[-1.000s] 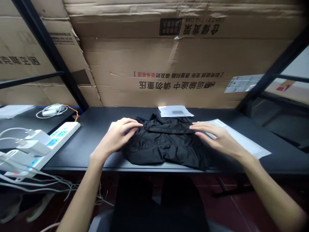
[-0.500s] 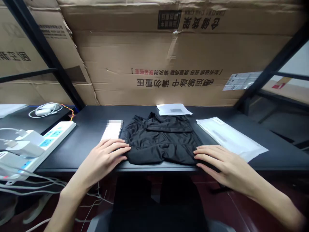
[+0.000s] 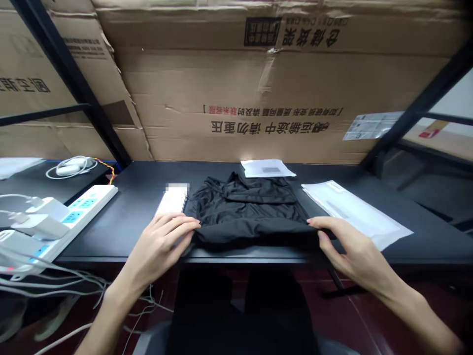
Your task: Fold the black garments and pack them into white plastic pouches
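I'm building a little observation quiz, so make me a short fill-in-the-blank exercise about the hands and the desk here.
1. The left hand and right hand hold the near edge of a cloth coloured ____.
2. The power strip lies on the person's ____ side.
3. The large panel behind the desk is made of ____.

Missing words: black; left; cardboard.

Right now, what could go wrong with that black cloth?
The left hand is right by a white-topped slab, and a sideways move might nudge it. The black cloth is raised along its near side, close to the table's front edge; it could slip over if released. Its wrinkles might get trapped in a fold.
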